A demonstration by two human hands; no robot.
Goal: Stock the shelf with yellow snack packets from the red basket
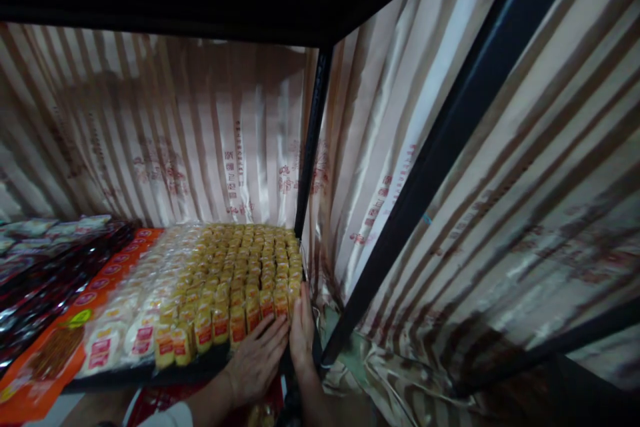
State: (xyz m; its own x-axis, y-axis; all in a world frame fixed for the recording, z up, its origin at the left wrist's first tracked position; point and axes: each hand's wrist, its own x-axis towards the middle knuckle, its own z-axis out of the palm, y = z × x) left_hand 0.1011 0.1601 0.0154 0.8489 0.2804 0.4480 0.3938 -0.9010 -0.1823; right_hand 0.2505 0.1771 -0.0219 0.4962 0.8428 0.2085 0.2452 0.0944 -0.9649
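Observation:
Rows of small yellow packaged snacks with red labels stand packed together at the right end of a dark shelf. Against the front row of these packets my left hand lies with its fingers stretched out and side by side. My right hand is flat and upright along the right edge of the rows, its fingers extended toward the back. Neither hand is wrapped around a packet. To the left of the yellow rows are clear packs of round white pieces with red labels.
Orange bags and dark shiny packets lie farther left. A dark slanted post rises right of my hands, and a thinner post marks the back corner. Striped curtains hang behind. Something red shows below the shelf.

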